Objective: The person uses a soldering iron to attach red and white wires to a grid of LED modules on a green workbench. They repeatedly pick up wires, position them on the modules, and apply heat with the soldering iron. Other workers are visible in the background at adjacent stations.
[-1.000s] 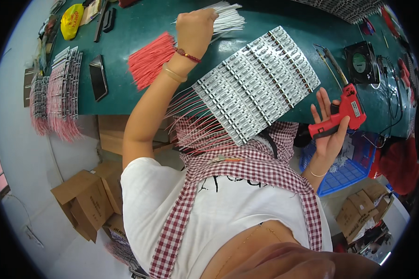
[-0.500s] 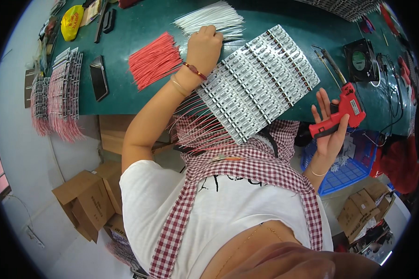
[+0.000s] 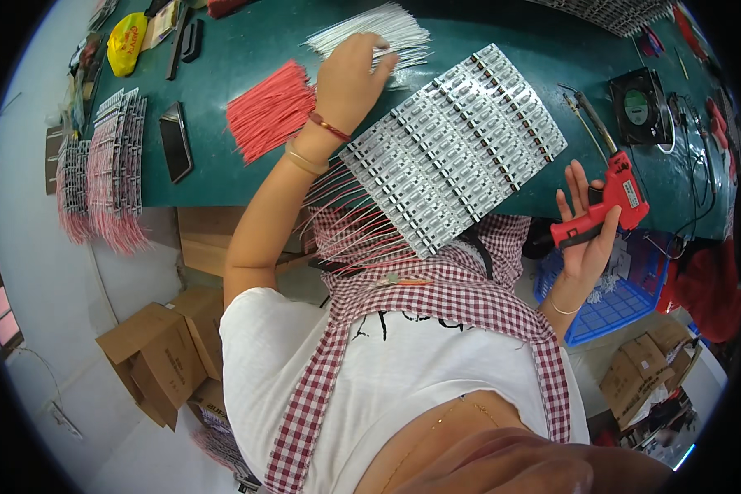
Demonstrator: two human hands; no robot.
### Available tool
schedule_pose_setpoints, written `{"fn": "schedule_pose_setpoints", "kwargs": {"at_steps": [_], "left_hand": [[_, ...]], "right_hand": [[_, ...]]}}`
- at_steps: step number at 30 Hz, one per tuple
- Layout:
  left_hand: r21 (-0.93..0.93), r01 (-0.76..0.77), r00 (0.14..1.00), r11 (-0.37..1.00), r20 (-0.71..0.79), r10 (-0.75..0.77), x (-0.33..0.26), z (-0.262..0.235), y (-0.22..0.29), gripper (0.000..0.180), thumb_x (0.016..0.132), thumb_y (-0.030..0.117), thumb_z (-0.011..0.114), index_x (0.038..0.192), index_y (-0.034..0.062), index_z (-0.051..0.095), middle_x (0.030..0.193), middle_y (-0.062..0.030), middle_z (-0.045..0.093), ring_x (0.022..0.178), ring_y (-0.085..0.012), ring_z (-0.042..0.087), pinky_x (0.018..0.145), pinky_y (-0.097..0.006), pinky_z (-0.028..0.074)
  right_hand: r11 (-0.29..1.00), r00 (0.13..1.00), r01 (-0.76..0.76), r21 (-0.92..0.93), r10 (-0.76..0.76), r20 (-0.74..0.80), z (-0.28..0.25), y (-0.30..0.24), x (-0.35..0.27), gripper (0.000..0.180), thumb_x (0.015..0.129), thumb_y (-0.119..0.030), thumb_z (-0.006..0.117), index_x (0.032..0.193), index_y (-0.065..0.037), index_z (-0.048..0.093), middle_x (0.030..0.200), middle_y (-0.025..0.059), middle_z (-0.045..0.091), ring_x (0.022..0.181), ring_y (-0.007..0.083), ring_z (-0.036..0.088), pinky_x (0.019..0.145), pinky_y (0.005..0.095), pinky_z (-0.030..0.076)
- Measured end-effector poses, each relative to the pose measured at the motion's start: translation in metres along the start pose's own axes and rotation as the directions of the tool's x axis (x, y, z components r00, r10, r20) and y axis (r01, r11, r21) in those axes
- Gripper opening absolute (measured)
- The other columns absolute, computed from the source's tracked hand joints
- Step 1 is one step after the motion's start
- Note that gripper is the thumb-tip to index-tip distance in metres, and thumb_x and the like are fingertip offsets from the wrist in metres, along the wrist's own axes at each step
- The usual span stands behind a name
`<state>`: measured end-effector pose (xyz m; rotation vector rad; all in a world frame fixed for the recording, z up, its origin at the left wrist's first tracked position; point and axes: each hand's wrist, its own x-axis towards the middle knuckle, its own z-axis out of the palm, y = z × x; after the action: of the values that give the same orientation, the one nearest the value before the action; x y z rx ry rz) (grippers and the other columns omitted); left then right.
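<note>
Green tabletop (image 3: pixel 222 177), silvery gridded panel (image 3: pixel 457 152)

A phone (image 3: pixel 175 143) and a yellow bag (image 3: pixel 126 46) lie on the green table (image 3: pixel 218 179), a cardboard box (image 3: pixel 171 366) below.

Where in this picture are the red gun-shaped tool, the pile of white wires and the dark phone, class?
Red gun-shaped tool (image 3: pixel 622 200): head view, on its red body.
Pile of white wires (image 3: pixel 397 27): head view, on its uncovered middle.
Dark phone (image 3: pixel 174 145): head view, on its screen.
</note>
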<state>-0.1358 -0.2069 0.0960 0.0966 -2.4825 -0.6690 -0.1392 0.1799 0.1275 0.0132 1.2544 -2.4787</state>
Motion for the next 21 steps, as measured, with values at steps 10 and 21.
{"fn": "schedule_pose_setpoints", "kwargs": {"at_steps": [10, 21], "left_hand": [[0.279, 0.025, 0.984, 0.96, 0.165, -0.074, 0.007, 0.019, -0.019, 0.02, 0.082, 0.021, 0.064, 0.092, 0.0036, 0.061, 0.083, -0.0119, 0.06, 0.083, -0.0318, 0.059, 0.069, -0.042, 0.049], [-0.223, 0.068, 0.994, 0.973, 0.102, -0.046, 0.016, -0.013, 0.002, 0.019, 0.094, 0.017, 0.05, 0.092, -0.0005, 0.057, 0.086, -0.011, 0.06, 0.083, -0.0243, 0.057, 0.074, -0.035, 0.044]], "right_hand": [[1.0, 0.999, 0.003, 0.001, -0.003, 0.032, -0.001, -0.001, -0.004, 0.045, 0.097, -0.042, 0.043, 0.121, -0.003, 0.047, 0.141, 0.0297, 0.034, 0.136, 0.0363, 0.031, 0.103, 0.0459, 0.039], [1.0, 1.0, 0.013, -0.002, -0.013, -0.01, -0.005, -0.003, -0.004, 0.045, 0.097, -0.042, 0.044, 0.121, -0.004, 0.047, 0.141, 0.0285, 0.036, 0.136, 0.0355, 0.031, 0.102, 0.0448, 0.04]]}}
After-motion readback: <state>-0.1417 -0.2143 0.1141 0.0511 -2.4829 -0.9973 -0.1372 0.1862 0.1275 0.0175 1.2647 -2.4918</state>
